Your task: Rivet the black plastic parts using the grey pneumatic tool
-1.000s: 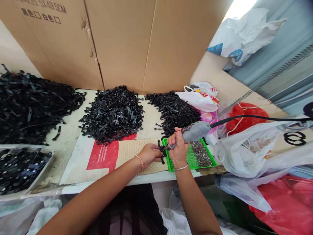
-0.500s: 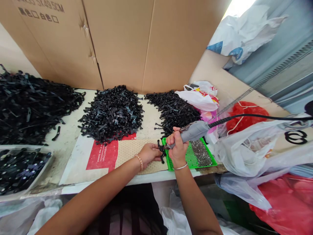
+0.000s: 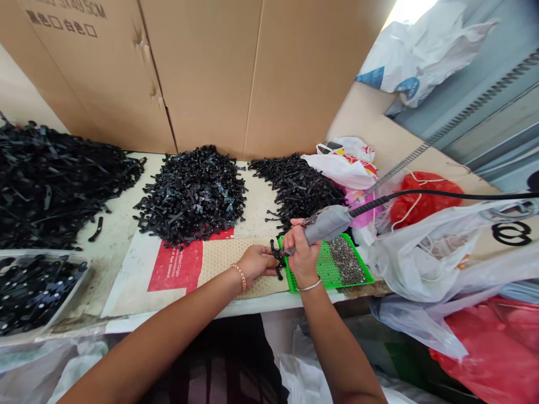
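Observation:
My right hand (image 3: 301, 253) is wrapped round a grey electric screwdriver (image 3: 326, 224) with a black cable (image 3: 442, 194) running off to the right. The tool's tip points down-left onto a small black plastic part (image 3: 278, 259). My left hand (image 3: 256, 262) pinches that part against the honeycomb mat (image 3: 223, 258). Just right of the part lies a green perforated tray (image 3: 332, 268) with a heap of tiny metal screws (image 3: 347, 261).
Three heaps of black plastic parts lie on the table: far left (image 3: 50, 179), middle (image 3: 196, 193), right (image 3: 301, 188). A tray of black parts (image 3: 33, 289) sits at the left front. Cardboard boxes (image 3: 210, 73) stand behind. Plastic bags (image 3: 442, 252) crowd the right side.
The view has drifted slightly. The screwdriver and my right hand have shifted a little to the left over the part. My left hand keeps its hold.

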